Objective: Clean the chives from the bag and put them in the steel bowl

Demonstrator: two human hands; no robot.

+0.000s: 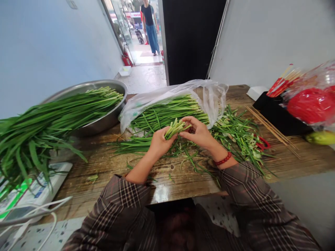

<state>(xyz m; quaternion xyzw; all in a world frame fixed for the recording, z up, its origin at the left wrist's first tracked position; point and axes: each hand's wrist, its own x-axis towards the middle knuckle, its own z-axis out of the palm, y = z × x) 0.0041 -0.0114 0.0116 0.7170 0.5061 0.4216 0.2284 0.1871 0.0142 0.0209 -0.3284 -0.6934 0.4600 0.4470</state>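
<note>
Brown wooden table [167, 176]: long green leafy stalks [170, 111] lie in a clear plastic bag [213, 92]. Nearer, the left hand [159, 142] grips a small pale-ended green bunch [175, 128]; the right hand [201, 134], fingers bent, grip unclear, works its ends, apparently calling for steady left support.

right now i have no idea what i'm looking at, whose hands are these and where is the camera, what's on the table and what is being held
There is no robot here: one person works with bare hands. The only picture comes from a camera on their head, looking forward and down.

The left hand holds a small bunch of green stalks; the right hand is at its pale ends.

On the wooden table are more stalks in a clear plastic bag, loose trimmings to the right, and a metal basin heaped with long greens to the left.
</note>
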